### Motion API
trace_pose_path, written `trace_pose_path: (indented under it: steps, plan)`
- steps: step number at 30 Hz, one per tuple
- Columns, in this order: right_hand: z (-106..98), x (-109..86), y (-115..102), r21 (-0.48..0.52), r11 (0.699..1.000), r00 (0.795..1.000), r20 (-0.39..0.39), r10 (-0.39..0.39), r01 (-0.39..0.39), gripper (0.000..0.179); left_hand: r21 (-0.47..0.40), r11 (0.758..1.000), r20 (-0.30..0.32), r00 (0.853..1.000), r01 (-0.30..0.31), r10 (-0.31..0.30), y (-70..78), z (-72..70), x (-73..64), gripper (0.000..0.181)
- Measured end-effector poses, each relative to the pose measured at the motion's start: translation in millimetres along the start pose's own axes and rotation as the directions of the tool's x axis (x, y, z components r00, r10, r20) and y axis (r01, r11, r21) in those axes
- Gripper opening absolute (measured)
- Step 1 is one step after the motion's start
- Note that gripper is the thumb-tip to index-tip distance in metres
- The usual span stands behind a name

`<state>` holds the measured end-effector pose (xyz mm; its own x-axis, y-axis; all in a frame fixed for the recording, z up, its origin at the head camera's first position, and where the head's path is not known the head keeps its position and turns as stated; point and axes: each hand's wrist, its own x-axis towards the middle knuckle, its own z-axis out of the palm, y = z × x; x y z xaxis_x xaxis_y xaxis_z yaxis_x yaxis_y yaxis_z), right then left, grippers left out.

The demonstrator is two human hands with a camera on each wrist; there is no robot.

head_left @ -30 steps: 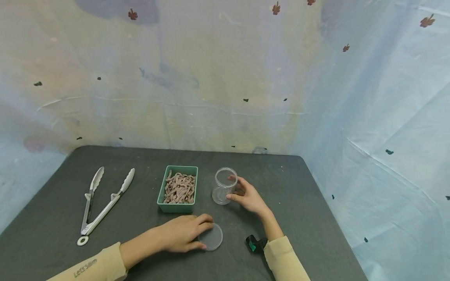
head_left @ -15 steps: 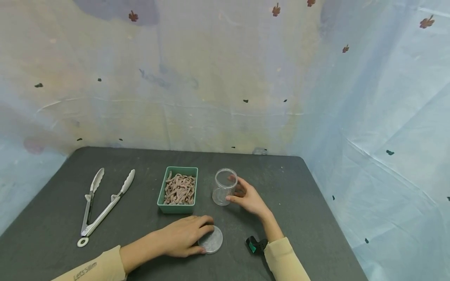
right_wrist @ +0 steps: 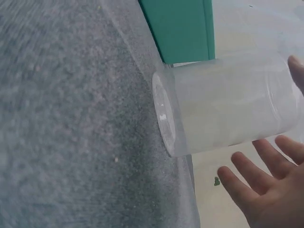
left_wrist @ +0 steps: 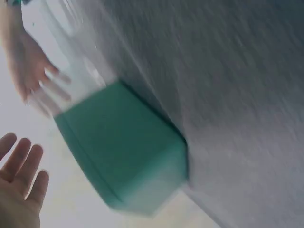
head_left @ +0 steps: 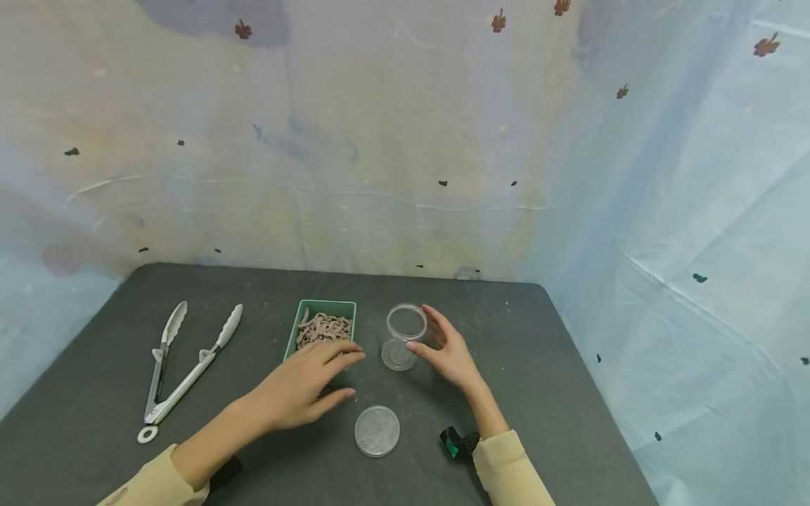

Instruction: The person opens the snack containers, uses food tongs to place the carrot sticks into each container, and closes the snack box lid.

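Observation:
A clear plastic jar point(head_left: 400, 344) stands upright and lidless on the dark table. My right hand point(head_left: 451, 355) is beside its right side, thumb and fingers spread around it; in the right wrist view the fingers point(right_wrist: 247, 175) are loosely bent and show a gap from the wall. My left hand point(head_left: 304, 386) hangs over the near end of the green box point(head_left: 329, 306), fingers extended and holding nothing. Greyish-brown worm-like strips point(head_left: 324, 327) fill the box, partly hidden behind that hand. The jar's round clear lid point(head_left: 377, 431) lies flat in front of the jar.
Metal tongs point(head_left: 190, 372) with white tips lie spread apart at the left of the table. A black wrist camera point(head_left: 457, 443) sits on my right wrist. A pale patterned sheet point(head_left: 380, 140) hangs behind the table.
My left hand has let go of the lid and moved up and left to the green box. The right hand's fingers have loosened from the jar, which stays in place.

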<state>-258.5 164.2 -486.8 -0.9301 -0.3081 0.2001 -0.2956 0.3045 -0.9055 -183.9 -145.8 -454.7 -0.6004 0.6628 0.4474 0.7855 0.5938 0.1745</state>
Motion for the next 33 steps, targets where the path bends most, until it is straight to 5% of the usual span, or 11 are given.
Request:
trace_pose_path:
  steps: [3,7,12,21,27,33]
  plan:
    - [3,0.8,1,-0.02,0.999,0.999,-0.036,-0.031,0.03,0.087,0.046,0.998,-0.128,0.991,0.035,-0.029,-13.7,-9.4,-6.2,0.058]
    - [7,1.8,2,-0.046,0.997,0.996,-0.065,-0.067,0.065,0.086,0.077,0.992,-0.28,0.957,0.096,-0.071,-33.0,-20.6,-18.3,0.053]
    - [12,0.7,2,-0.073,0.995,0.994,-0.083,-0.071,0.065,0.082,0.042,0.983,-0.362,0.919,0.181,-0.154,-54.0,-37.1,-36.9,0.05]
    - [15,-2.0,5,-0.055,0.996,0.993,-0.088,-0.075,0.07,0.073,0.017,0.94,-0.357,0.88,0.34,-0.312,-88.0,-60.0,-79.1,0.054]
    - [14,-0.9,5,-0.049,0.996,0.993,-0.083,-0.08,0.076,0.072,0.044,0.875,-0.276,0.848,0.482,-0.453,-105.4,-71.4,-110.4,0.048]
    - [11,-5.6,-16,-0.061,0.996,0.997,-0.054,-0.061,0.058,0.072,0.096,0.827,-0.18,0.827,0.554,-0.533,-123.8,-77.7,-142.3,0.056]
